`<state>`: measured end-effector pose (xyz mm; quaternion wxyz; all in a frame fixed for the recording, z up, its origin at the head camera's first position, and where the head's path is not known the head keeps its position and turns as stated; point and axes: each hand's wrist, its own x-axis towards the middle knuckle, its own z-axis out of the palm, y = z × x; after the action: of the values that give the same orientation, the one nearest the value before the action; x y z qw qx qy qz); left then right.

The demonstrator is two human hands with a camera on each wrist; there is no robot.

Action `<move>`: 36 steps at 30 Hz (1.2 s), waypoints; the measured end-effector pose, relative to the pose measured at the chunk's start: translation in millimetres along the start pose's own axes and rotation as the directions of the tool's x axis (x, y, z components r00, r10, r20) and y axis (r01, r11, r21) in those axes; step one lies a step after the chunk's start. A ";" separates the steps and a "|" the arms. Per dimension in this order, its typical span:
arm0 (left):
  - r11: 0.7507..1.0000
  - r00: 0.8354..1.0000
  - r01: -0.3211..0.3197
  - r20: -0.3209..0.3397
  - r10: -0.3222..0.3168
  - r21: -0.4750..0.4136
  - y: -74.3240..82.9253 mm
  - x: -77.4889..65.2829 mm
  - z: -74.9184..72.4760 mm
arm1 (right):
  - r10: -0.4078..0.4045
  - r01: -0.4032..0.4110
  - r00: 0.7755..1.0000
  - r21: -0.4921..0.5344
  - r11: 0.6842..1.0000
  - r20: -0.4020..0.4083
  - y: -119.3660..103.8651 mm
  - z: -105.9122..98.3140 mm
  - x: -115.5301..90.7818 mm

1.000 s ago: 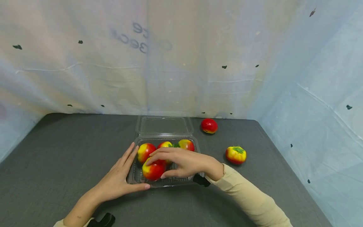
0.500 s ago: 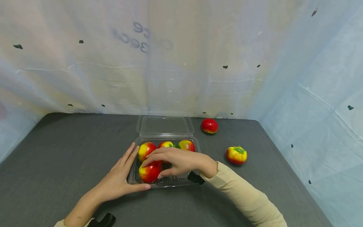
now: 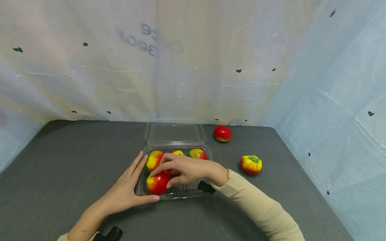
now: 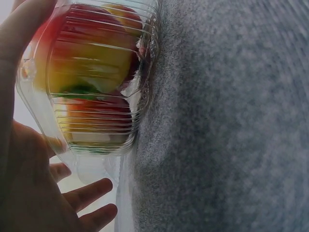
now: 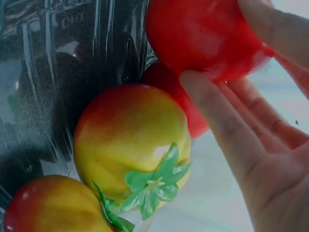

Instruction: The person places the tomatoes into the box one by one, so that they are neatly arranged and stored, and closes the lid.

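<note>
A clear plastic clamshell container (image 3: 188, 195) lies opened on the table, with several red-and-yellow tomatoes in its base. My right hand (image 3: 190, 167) reaches over it, thumb and fingertips about the tomato at the front left (image 3: 156, 185). Close up in the right wrist view, thumb and a finger press this red tomato (image 5: 198, 34) from two sides. My left hand (image 3: 128, 190) rests against the container's left side, its fingers straight and its thumb along the front edge. Behind are a back-left tomato (image 3: 153, 161) and a back-right one (image 3: 198, 153); my right hand partly hides another between them.
Two loose tomatoes lie right of the container: a red one (image 3: 222, 133) near the back edge and a yellow-topped one (image 3: 251, 164) nearer. The container's lid (image 3: 175, 133) lies folded back. Pale sheeting (image 3: 193, 67) hangs behind the dark grey table (image 3: 84, 154).
My right hand has moved slightly left and toward me, bringing the held tomato into the front-left corner of the container. The left hand has stayed in place.
</note>
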<state>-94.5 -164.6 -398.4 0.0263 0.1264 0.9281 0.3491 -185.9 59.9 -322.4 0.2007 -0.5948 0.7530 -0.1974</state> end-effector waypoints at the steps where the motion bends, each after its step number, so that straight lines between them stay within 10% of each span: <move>1: 1.000 1.000 0.000 0.000 0.000 0.001 -0.2 0.0 0.0 | -0.006 0.006 1.000 0.000 1.000 0.002 0.4 0.2 1.1; 36: 1.000 1.000 0.004 -0.002 -0.004 -0.007 -0.8 0.7 1.6 | 0.094 -0.090 0.994 -0.090 0.992 0.049 -10.8 -3.7 -3.5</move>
<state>-95.1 -164.0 -400.1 0.0267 0.1242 0.9272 0.3524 -178.3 61.2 -313.3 0.2031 -0.5727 0.7820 -0.1388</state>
